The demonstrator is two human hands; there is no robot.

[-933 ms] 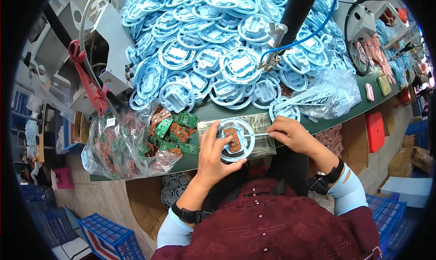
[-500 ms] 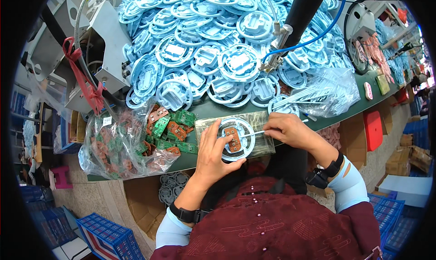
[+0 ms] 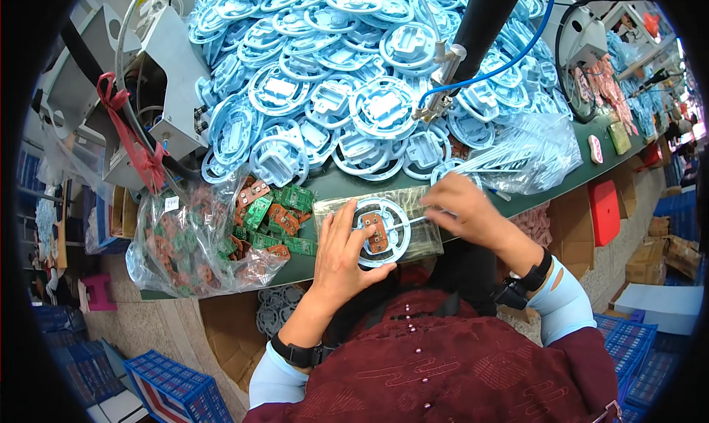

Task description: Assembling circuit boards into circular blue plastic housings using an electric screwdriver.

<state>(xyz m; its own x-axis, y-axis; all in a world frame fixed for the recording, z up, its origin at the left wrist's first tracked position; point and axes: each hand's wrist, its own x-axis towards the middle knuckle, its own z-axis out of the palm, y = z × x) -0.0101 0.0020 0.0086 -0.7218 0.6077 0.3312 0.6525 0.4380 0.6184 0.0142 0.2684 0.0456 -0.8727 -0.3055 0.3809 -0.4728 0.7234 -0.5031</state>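
Observation:
A light-blue round plastic part (image 3: 402, 244) lies on a board wrapped in clear, yellowish film (image 3: 425, 240). Inside its ring sits a small orange-brown circuit board (image 3: 377, 233). My left hand (image 3: 340, 259) grips the ring at its left side, thumb along the lower rim and fingers over the upper left. From the middle of the ring a thin pale stick (image 3: 417, 220) runs out to the right, past the rim. Beside the stick's outer end is my right hand (image 3: 467, 210), its fingers blurred by motion; whether they touch the stick is unclear.
A large heap of light-blue round parts (image 3: 332, 98) covers the bench's back. Left lie loose green and brown circuit boards (image 3: 284, 218) and a clear bag of more (image 3: 185, 238). At right rests a bag of pale sticks (image 3: 528, 153). A black post (image 3: 491, 28) with metal fittings overhangs the heap.
My right hand has shifted slightly up from its pinch at the stick's outer end and is now blurred. My left hand keeps its hold on the round part. The whole view has moved slightly.

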